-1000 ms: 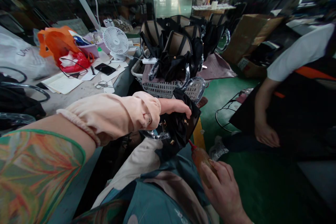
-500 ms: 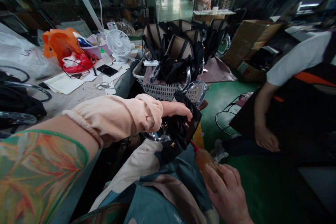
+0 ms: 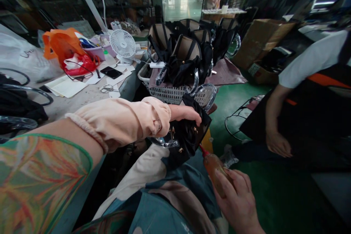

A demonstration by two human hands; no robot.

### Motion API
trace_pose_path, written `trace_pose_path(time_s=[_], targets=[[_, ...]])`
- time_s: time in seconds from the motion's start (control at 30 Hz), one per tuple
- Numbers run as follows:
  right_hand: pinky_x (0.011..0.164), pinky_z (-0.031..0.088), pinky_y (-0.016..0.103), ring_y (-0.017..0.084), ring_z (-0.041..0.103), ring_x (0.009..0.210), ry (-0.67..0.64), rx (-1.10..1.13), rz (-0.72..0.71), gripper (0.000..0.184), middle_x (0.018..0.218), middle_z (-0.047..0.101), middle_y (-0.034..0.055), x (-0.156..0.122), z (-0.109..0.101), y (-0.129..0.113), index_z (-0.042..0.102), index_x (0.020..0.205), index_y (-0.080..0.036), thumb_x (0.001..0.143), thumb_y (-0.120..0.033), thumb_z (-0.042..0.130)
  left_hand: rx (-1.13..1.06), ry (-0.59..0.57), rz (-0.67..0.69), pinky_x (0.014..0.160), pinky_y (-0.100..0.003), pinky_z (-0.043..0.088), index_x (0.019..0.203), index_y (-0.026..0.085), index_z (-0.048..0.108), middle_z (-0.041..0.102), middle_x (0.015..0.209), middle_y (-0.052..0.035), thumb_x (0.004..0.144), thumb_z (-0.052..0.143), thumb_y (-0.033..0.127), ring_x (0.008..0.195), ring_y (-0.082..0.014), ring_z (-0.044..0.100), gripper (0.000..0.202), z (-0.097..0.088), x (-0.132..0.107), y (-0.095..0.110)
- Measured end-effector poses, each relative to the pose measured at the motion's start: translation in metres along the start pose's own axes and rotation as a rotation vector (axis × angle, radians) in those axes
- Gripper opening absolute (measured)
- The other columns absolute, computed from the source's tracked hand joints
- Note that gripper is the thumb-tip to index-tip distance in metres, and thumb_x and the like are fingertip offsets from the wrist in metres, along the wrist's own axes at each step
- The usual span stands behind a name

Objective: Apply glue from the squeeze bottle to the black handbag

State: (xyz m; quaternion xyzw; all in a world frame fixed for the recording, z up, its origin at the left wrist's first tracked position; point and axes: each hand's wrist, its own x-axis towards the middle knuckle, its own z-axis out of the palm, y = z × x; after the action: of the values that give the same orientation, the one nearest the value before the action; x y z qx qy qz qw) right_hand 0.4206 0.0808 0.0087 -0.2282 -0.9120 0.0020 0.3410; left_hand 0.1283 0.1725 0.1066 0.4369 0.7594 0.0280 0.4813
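My left hand (image 3: 184,112), in a pale pink sleeve, grips the top of a small black handbag (image 3: 186,133) with gold fittings, held over my lap. My right hand (image 3: 237,197) is wrapped round a brown squeeze bottle (image 3: 214,166) with a red nozzle. The nozzle tip points up at the lower edge of the handbag, close to it. A clear plastic-wrapped handle shows under the bag.
A white basket (image 3: 167,93) piled with black and tan handbags (image 3: 186,51) stands ahead. The worktable (image 3: 82,98) at left carries a small white fan (image 3: 123,45), scissors, a phone, papers and orange bags. Another person (image 3: 309,91) in a white shirt leans in at right, over the green floor.
The bottle and my right hand have shifted slightly down and right since one second ago. My left hand keeps its hold on the handbag, almost unmoved.
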Motion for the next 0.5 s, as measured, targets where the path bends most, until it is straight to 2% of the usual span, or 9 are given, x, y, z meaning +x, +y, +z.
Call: trace_pose_path(time_s=[0.1, 0.2, 0.33, 0.5], targets=[[0.077, 0.054, 0.05, 0.031, 0.052, 0.096, -0.021, 0.019, -0.003, 0.034, 0.102, 0.054, 0.0141, -0.004, 0.004, -0.002, 0.062, 0.11, -0.014, 0.077, -0.007, 0.069, 0.006, 0.028, 0.024, 0.069, -0.022, 0.051, 0.106, 0.022, 0.068, 0.071, 0.104, -0.0019, 0.061, 0.076, 0.035, 0.093, -0.022, 0.065, 0.048, 0.0, -0.001, 0.0], [0.077, 0.054, 0.048, 0.03, 0.052, 0.096, 0.0, 0.022, 0.007, 0.036, 0.102, 0.055, 0.0138, 0.0, 0.004, 0.0, 0.063, 0.11, -0.014, 0.075, -0.007, 0.072, 0.002, 0.025, 0.03, 0.069, -0.023, 0.052, 0.105, 0.02, 0.069, 0.071, 0.101, -0.003, 0.062, 0.075, 0.034, 0.09, -0.022, 0.066, 0.046, 0.0, -0.002, 0.0], [0.078, 0.053, 0.047, 0.029, 0.053, 0.095, 0.057, -0.01, 0.009, 0.036, 0.101, 0.055, 0.0131, 0.015, -0.003, 0.005, 0.063, 0.109, -0.015, 0.075, -0.008, 0.074, -0.019, 0.011, 0.021, 0.067, -0.024, 0.052, 0.104, 0.017, 0.068, 0.072, 0.096, -0.004, 0.064, 0.073, 0.031, 0.082, -0.0208, 0.066, 0.043, 0.0, -0.002, 0.0], [0.077, 0.052, 0.047, 0.03, 0.053, 0.094, 0.099, -0.058, -0.026, 0.036, 0.101, 0.054, 0.0139, 0.034, -0.015, 0.01, 0.062, 0.107, -0.014, 0.075, -0.011, 0.076, -0.046, 0.018, 0.064, 0.064, -0.022, 0.052, 0.096, 0.018, 0.07, 0.072, 0.095, -0.0031, 0.064, 0.073, 0.031, 0.081, -0.0196, 0.066, 0.035, 0.001, 0.0, -0.002]])
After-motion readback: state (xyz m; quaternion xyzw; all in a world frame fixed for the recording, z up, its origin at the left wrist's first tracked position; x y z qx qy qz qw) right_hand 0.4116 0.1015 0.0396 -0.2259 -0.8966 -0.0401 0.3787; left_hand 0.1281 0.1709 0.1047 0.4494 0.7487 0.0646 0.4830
